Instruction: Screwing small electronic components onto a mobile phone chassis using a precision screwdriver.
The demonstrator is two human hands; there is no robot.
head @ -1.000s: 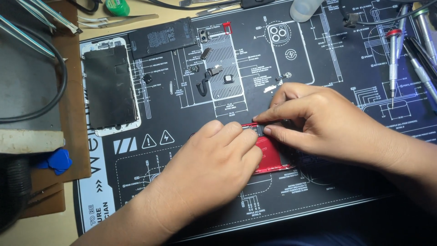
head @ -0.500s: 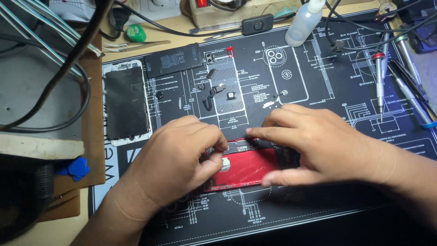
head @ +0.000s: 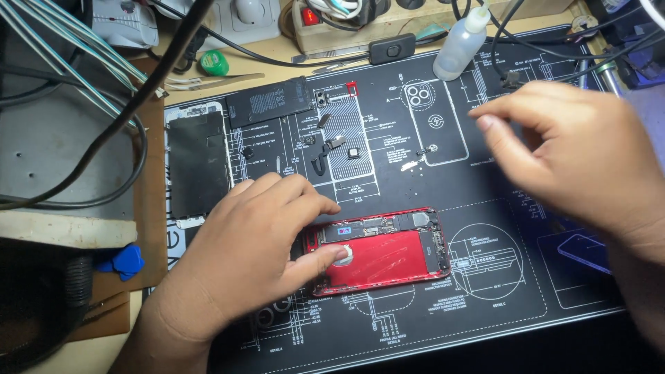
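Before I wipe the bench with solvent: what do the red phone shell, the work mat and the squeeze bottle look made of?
Red phone shell: likely anodised metal, with a smooth satin sheen; the left hand holds it down.
Work mat: seemingly rubber or silicone, matte black with white printed diagrams, lying flat.
Squeeze bottle: translucent soft-looking plastic, cloudy white, with a tapered nozzle.

A single head-worn camera looks steeply down and slightly forward at the worktop [head: 291, 52] from close range. The black repair mat [head: 485, 291] fills most of the frame, its near edge at the bottom, cables and a power strip [head: 360, 21] along the top.
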